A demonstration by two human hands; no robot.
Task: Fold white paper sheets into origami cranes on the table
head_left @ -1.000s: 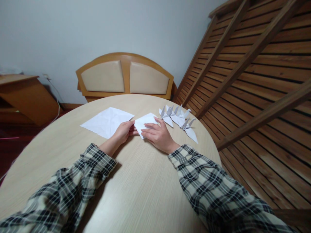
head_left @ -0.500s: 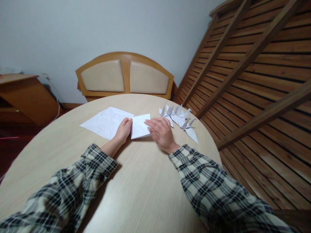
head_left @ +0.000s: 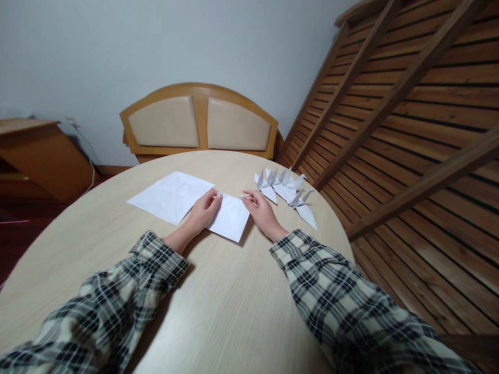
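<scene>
A white sheet of paper [head_left: 231, 219] is held between my two hands, low over the table, with creases faintly showing on it. My left hand [head_left: 203, 212] grips its left side, thumb on top and the other fingers mostly hidden. At the paper's upper right, my right hand [head_left: 260, 210] pinches the edge between thumb and fingers. Behind my left hand a larger white sheet [head_left: 167, 195] with fold lines lies flat. Several folded paper cranes [head_left: 286, 187] stand grouped beyond my right hand.
The round light-wood table [head_left: 218, 311] fills the middle of the view. Past its far edge stands a wooden headboard [head_left: 202, 119] with cream panels. A slatted wooden frame [head_left: 409, 130] leans along the right, and a wooden desk [head_left: 42, 156] is at the left.
The paper was a smaller folded piece; now it is opened wider and its lower edge reaches nearer to me. My right hand has shifted from lying over its right side to pinching the edge.
</scene>
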